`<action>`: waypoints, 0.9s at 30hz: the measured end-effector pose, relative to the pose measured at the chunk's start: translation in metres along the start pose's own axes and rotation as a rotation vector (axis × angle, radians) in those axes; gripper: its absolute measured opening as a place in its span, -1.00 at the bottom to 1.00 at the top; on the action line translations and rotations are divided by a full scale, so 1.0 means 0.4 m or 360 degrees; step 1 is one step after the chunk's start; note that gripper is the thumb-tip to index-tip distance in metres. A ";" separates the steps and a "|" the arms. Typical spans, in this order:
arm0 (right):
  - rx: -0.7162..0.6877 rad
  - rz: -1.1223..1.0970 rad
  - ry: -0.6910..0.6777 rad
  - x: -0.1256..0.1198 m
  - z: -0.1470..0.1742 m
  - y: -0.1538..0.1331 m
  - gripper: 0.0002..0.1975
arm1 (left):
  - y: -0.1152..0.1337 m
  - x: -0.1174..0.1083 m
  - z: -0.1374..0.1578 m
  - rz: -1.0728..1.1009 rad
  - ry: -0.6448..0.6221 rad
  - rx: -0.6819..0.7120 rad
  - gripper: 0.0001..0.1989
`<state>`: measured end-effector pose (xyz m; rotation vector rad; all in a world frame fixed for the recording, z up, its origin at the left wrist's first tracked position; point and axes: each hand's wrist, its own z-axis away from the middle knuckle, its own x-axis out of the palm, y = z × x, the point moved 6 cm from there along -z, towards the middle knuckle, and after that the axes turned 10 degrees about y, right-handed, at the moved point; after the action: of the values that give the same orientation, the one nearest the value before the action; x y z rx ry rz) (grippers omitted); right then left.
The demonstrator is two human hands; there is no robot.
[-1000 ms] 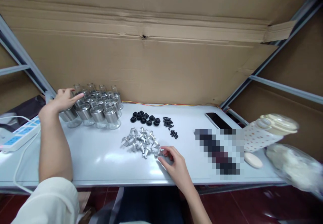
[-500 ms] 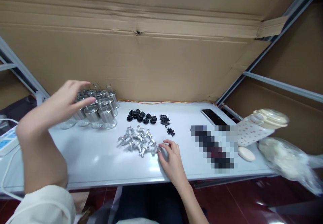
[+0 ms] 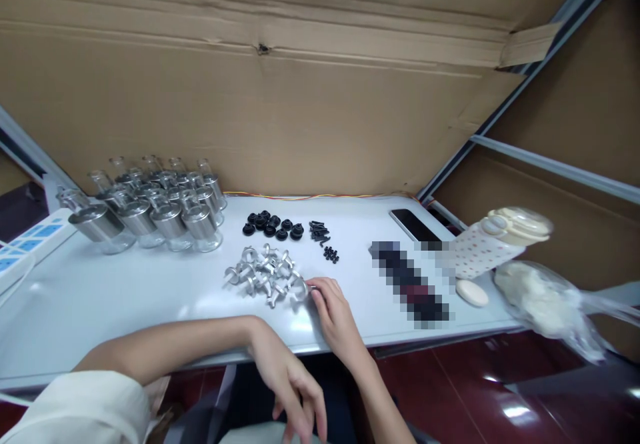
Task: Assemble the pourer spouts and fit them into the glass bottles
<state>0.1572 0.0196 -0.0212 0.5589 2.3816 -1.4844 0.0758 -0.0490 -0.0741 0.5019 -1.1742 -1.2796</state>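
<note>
My right hand (image 3: 337, 317) rests at the right edge of a pile of small silver metal parts (image 3: 265, 277). Its thumb and fingers pinch one ring-shaped silver metal part (image 3: 301, 289) at the end of the pile. Past the table's front edge, above my lap, my left hand (image 3: 287, 377) hangs with fingers loosely bent and apart, and nothing shows in it. Behind the pile sit several black knob-like caps (image 3: 270, 225). To their right lie black screws (image 3: 319, 231) and a cluster of tiny black pieces (image 3: 331, 255).
Several glass bottles with metal bands (image 3: 167, 221) stand at the back left, beside a power strip (image 3: 35, 244). On the right are a phone (image 3: 415, 226), a blurred dark item (image 3: 410, 284), a dotted cup (image 3: 485, 247), a white oval object (image 3: 472, 293) and a plastic bag (image 3: 540, 301).
My left hand has left the bottles at the back left and come down over my lap. The right hand stays at the silver pile, its fingers closer together. The view has shifted slightly.
</note>
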 end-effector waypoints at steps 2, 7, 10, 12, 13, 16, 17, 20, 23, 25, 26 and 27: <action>0.0072 -0.0089 0.0029 -0.006 -0.001 0.003 -0.76 | 0.035 0.003 0.022 0.0288 -0.0005 0.0103 -0.53; 0.0380 -0.0323 0.0196 -0.029 0.000 0.034 -0.70 | 0.089 -0.037 0.038 0.0759 0.0475 0.0397 -0.61; 0.0512 -0.0470 0.0225 -0.041 0.001 0.051 -0.69 | 0.095 -0.056 0.039 0.0911 0.0656 0.0529 -0.67; 0.0588 -0.0596 0.0241 -0.047 0.002 0.062 -0.69 | 0.101 -0.075 0.047 0.1030 0.0779 0.0636 -0.69; 0.0621 -0.0671 0.0246 -0.048 0.003 0.066 -0.69 | 0.103 -0.085 0.052 0.1091 0.0825 0.0684 -0.70; 0.0717 -0.0874 0.0251 -0.047 0.008 0.077 -0.67 | 0.109 -0.101 0.060 0.1223 0.0832 0.0748 -0.66; 0.0755 -0.0922 0.0247 -0.045 0.010 0.080 -0.66 | 0.109 -0.101 0.060 0.1242 0.0800 0.0749 -0.63; 0.0843 -0.1037 0.0240 -0.040 0.013 0.084 -0.64 | 0.111 -0.102 0.059 0.1270 0.0742 0.0781 -0.52; 0.0826 -0.1103 0.0232 -0.039 0.011 0.078 -0.65 | 0.108 -0.107 0.059 0.1286 0.0813 0.0785 -0.45; 0.0799 -0.1114 0.0235 -0.039 0.009 0.074 -0.67 | 0.106 -0.108 0.057 0.1276 0.0881 0.0736 -0.47; 0.0795 -0.1114 0.0235 -0.039 0.009 0.074 -0.69 | 0.105 -0.107 0.057 0.1267 0.0908 0.0708 -0.49; 0.0796 -0.1109 0.0233 -0.037 0.008 0.073 -0.70 | 0.106 -0.105 0.057 0.1256 0.0930 0.0687 -0.52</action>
<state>0.1841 0.0257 -0.0395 -0.1132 2.4344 -2.4372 0.0813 0.0084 -0.0463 0.5874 -0.9792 -0.1689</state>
